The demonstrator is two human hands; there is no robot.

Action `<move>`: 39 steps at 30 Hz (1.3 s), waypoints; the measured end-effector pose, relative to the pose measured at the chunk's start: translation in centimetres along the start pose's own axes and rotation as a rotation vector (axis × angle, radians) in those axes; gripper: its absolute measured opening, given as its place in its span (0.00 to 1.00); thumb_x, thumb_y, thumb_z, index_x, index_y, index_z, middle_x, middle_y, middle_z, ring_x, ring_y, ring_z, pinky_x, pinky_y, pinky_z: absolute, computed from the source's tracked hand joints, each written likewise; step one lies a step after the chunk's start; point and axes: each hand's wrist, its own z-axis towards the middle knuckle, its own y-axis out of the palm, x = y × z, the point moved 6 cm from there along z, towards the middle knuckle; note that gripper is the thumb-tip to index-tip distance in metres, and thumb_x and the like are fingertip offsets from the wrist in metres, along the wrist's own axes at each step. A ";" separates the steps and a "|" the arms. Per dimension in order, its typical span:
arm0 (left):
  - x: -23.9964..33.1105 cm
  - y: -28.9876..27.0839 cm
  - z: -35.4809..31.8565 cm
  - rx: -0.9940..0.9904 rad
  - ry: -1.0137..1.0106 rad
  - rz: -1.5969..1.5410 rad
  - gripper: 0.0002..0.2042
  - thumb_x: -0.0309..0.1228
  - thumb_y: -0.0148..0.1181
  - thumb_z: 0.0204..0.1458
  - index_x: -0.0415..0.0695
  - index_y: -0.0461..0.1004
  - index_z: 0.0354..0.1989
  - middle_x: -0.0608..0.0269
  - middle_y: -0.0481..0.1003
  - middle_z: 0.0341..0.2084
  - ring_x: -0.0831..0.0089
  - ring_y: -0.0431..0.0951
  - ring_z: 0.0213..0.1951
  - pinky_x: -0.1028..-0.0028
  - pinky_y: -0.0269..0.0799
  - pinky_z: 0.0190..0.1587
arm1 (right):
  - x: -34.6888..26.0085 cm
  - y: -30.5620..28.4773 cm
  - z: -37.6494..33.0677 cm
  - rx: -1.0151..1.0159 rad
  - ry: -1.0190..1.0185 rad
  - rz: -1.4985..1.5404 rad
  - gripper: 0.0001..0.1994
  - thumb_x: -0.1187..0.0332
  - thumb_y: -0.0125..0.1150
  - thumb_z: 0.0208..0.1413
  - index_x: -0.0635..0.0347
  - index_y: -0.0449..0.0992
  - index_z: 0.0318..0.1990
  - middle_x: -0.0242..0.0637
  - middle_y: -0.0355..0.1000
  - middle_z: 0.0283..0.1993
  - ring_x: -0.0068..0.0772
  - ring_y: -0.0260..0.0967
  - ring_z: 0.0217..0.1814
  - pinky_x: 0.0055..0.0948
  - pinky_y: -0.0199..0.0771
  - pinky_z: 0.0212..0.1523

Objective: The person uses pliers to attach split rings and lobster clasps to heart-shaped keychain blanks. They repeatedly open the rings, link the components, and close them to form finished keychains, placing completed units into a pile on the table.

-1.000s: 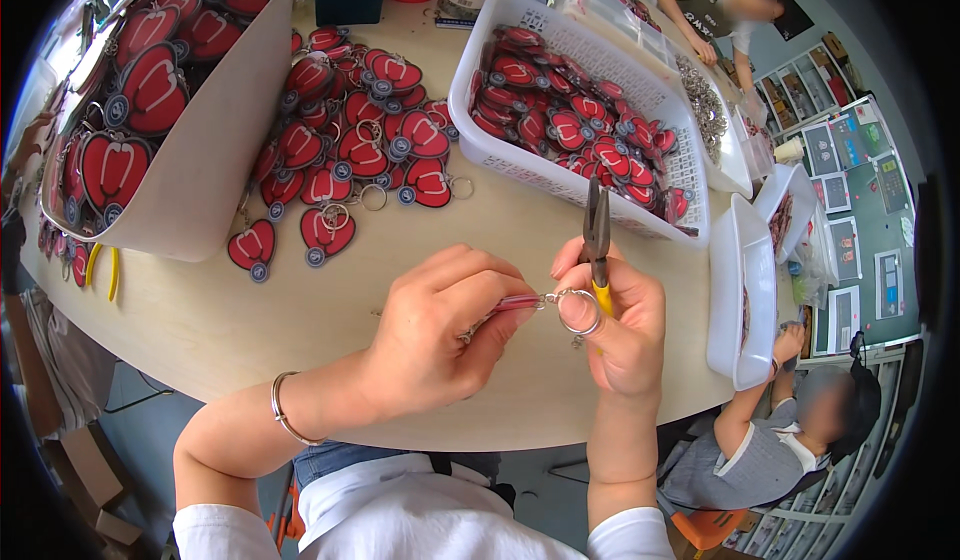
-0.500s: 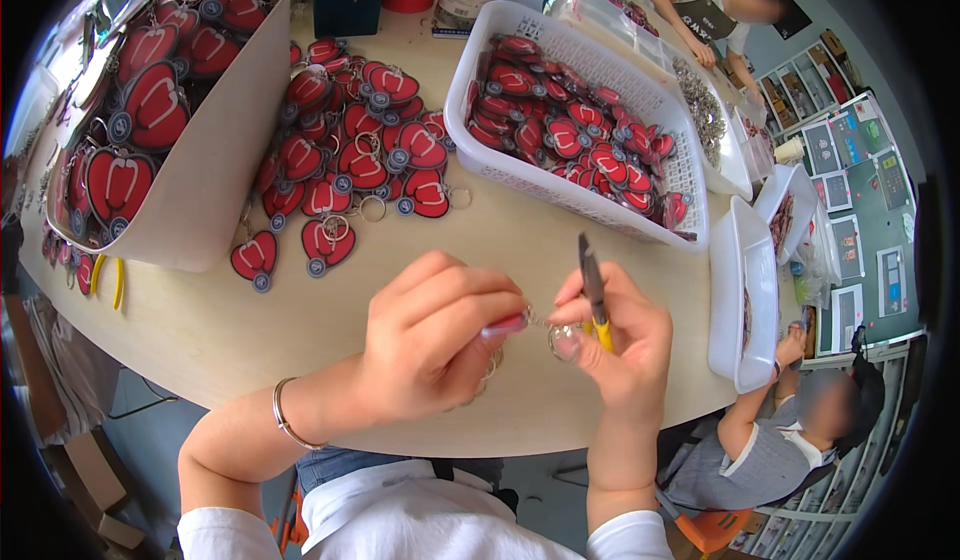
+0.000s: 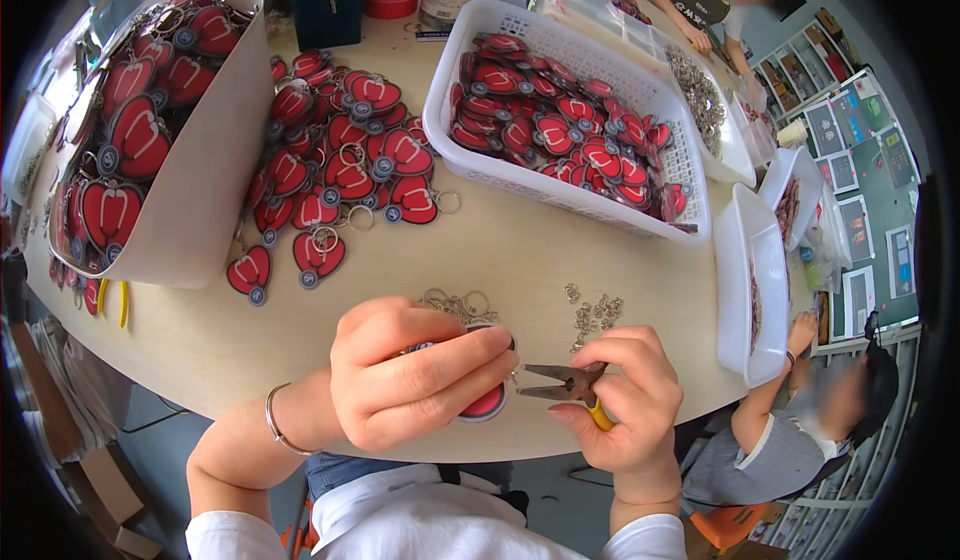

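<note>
A red keychain charm (image 3: 487, 405) with a dark rim is gripped in my left hand (image 3: 405, 375), whose fingers cover much of it. My right hand (image 3: 635, 400) holds pliers (image 3: 562, 382) with a yellow handle. Their jaws are spread and point at a small metal link at the charm's edge; whether they touch it I cannot tell. Beyond my left hand lies a heap of key rings with chains (image 3: 465, 305). Small metal rings (image 3: 598, 312) are scattered on the table beyond the pliers.
Finished-looking red charms with rings (image 3: 350, 165) are piled at the far left, beside a tall full bin (image 3: 200, 175). A white basket (image 3: 570, 188) of charms stands ahead. White trays (image 3: 738, 345) line the right side. Co-workers sit at the right (image 3: 800, 440) and far right (image 3: 700, 0).
The pliers have swung from pointing up to pointing left at the charm, jaws spread. A key ring seen between my hands is no longer visible there. Both hands sit slightly lower.
</note>
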 end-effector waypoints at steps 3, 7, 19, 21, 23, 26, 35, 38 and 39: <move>0.0 0.1 0.0 -0.006 0.018 -0.002 0.12 0.24 0.65 0.38 0.38 0.78 0.34 0.58 0.76 0.40 0.68 0.72 0.34 0.75 0.68 0.25 | -0.1 0.0 0.2 -0.010 -0.017 0.004 0.16 0.64 0.71 0.38 0.60 0.67 0.18 0.36 0.69 0.32 0.39 0.66 0.32 0.34 0.61 0.30; 0.2 0.0 0.0 -0.006 0.041 0.007 0.12 0.24 0.65 0.38 0.37 0.78 0.34 0.57 0.76 0.40 0.68 0.72 0.34 0.76 0.68 0.24 | -0.3 0.1 0.1 -0.005 -0.052 -0.008 0.16 0.66 0.71 0.38 0.60 0.66 0.18 0.36 0.69 0.31 0.38 0.66 0.31 0.34 0.61 0.29; 0.4 -0.2 0.0 -0.010 0.032 0.016 0.12 0.23 0.65 0.36 0.37 0.78 0.34 0.57 0.75 0.41 0.69 0.72 0.35 0.76 0.69 0.26 | -1.1 0.7 -0.5 0.041 -0.122 -0.118 0.15 0.69 0.69 0.35 0.61 0.65 0.18 0.39 0.67 0.32 0.38 0.65 0.30 0.35 0.62 0.26; 0.4 -0.3 0.0 -0.009 0.028 0.013 0.12 0.23 0.65 0.36 0.37 0.78 0.34 0.57 0.75 0.41 0.69 0.72 0.35 0.76 0.69 0.26 | -1.2 0.9 -0.6 0.051 -0.131 -0.137 0.15 0.70 0.69 0.35 0.61 0.64 0.17 0.39 0.67 0.31 0.38 0.64 0.29 0.34 0.62 0.25; 0.4 -0.3 0.0 -0.001 0.026 0.006 0.12 0.24 0.65 0.37 0.37 0.78 0.34 0.56 0.75 0.41 0.69 0.72 0.36 0.75 0.69 0.26 | -1.3 0.9 -0.7 0.070 -0.138 -0.153 0.15 0.70 0.68 0.35 0.61 0.64 0.17 0.39 0.66 0.30 0.38 0.64 0.27 0.33 0.61 0.23; 0.5 -0.4 0.1 0.002 0.026 0.005 0.12 0.24 0.65 0.37 0.37 0.78 0.34 0.56 0.75 0.42 0.68 0.72 0.36 0.76 0.69 0.26 | -1.5 1.1 -0.8 0.098 -0.153 -0.175 0.14 0.70 0.67 0.36 0.61 0.64 0.17 0.40 0.66 0.29 0.37 0.63 0.24 0.31 0.60 0.21; 0.4 -0.9 0.8 0.039 -0.045 0.015 0.16 0.27 0.63 0.29 0.39 0.81 0.32 0.61 0.77 0.35 0.74 0.72 0.30 0.80 0.65 0.23 | -2.2 1.8 -1.7 0.188 -0.101 -0.178 0.12 0.71 0.65 0.36 0.60 0.65 0.16 0.39 0.68 0.29 0.36 0.63 0.23 0.31 0.62 0.22; 0.7 -0.9 0.6 0.050 -0.001 0.053 0.15 0.27 0.63 0.29 0.40 0.81 0.31 0.62 0.77 0.36 0.74 0.71 0.30 0.80 0.65 0.23 | -2.2 2.3 -1.9 0.216 -0.036 -0.120 0.12 0.71 0.66 0.35 0.60 0.66 0.16 0.40 0.69 0.31 0.37 0.65 0.26 0.32 0.63 0.25; 0.6 -0.9 0.6 0.028 0.006 0.048 0.14 0.27 0.63 0.33 0.40 0.80 0.33 0.62 0.77 0.38 0.73 0.71 0.32 0.79 0.66 0.24 | -2.1 2.4 -1.9 0.224 -0.011 -0.097 0.12 0.72 0.66 0.35 0.60 0.66 0.16 0.41 0.70 0.32 0.38 0.66 0.27 0.32 0.64 0.26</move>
